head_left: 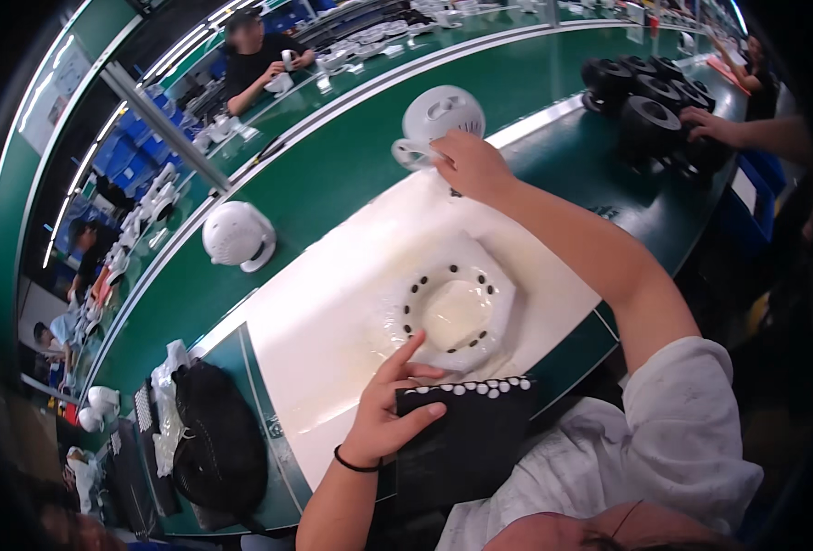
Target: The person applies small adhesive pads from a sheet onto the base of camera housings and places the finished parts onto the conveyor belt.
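My right hand [471, 167] reaches far across the bench, its fingers closed on the ring-shaped stand of a white round housing [443, 108]. My left hand [383, 413] holds a black sheet [466, 441] edged with white round dots, thumb lying over it and index finger stretched toward the fixture. That white octagonal fixture [503, 317] has small black pads around its round opening and clear film about it. It rests on a white board [324, 340] in front of me. A second white round housing [234, 234] stands to the left.
A black bag [218, 445] and plastic wrapping [166, 395] lie at the left. Black round parts [650, 119] are grouped at the far right, where another person's hand [711, 126] touches them. A seated co-worker [259, 60] handles white parts beyond the metal rail [370, 87].
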Tool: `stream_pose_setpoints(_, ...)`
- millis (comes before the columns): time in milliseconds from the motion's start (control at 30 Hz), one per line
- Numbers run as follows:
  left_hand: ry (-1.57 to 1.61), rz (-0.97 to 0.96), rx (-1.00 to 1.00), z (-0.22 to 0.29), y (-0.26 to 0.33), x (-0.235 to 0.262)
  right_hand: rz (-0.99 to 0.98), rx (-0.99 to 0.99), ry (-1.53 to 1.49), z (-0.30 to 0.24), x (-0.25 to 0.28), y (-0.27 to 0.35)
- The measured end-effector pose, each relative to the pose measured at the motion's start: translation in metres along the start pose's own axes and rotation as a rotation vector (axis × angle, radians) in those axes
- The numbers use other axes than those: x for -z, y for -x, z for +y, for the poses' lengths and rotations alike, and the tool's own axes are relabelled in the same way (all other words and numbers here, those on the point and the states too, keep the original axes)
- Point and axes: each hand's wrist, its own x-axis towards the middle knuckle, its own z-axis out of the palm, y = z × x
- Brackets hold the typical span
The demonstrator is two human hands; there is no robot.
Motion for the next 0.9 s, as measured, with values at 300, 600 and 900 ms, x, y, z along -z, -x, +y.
stream_pose_setpoints(300, 0.002, -0.059, 0.007, -0.002, -0.001, 0.008, -0.361, -0.138, 0.53, 0.054, -0.09, -0.028)
stream_pose_setpoints(600, -0.051, 0.011, 0.065, 0.015, 0.006, 0.014, -0.225, 0.099, 0.023, 0.013, -0.082, -0.016)
stream_pose_setpoints(900, -0.065, -0.05, 0.345, 0.005, 0.028, 0.067, -1.04, 0.301, -0.304, -0.156, -0.145, -0.072)
